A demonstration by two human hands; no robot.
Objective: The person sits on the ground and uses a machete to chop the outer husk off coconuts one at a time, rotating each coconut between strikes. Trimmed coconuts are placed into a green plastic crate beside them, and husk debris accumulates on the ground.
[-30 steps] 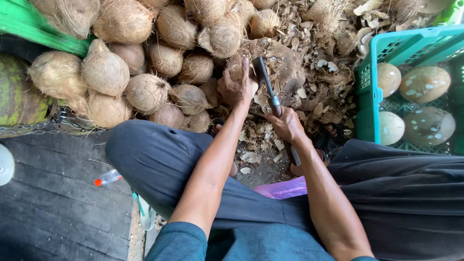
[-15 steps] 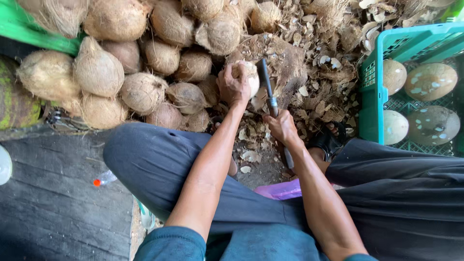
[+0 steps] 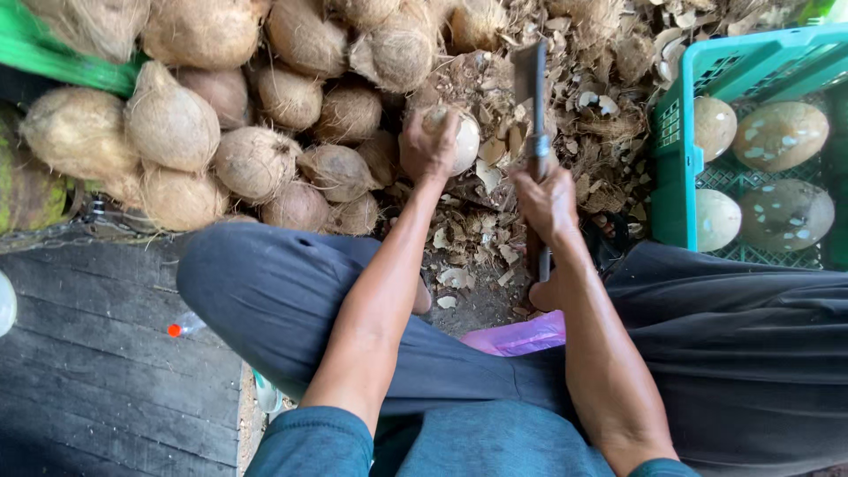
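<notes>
My left hand (image 3: 427, 147) grips a partly peeled coconut (image 3: 461, 139) whose white flesh shows, holding it on a wooden block (image 3: 481, 84) covered in shell chips. My right hand (image 3: 548, 201) is closed around the handle of a cleaver (image 3: 532, 84). Its dark blade stands upright just right of the coconut. Both forearms reach forward over my crossed legs in dark trousers.
A heap of brown husked coconuts (image 3: 256, 159) fills the left and top. A teal plastic crate (image 3: 676, 168) on the right holds peeled pale coconuts (image 3: 782, 134). Shell chips (image 3: 477, 243) litter the ground. Dark wooden planks (image 3: 88, 353) lie lower left, with a pink bag (image 3: 526, 336) between my legs.
The cleaver has risen from a tilted position beside the coconut to upright. My left hand has kept the coconut on the block.
</notes>
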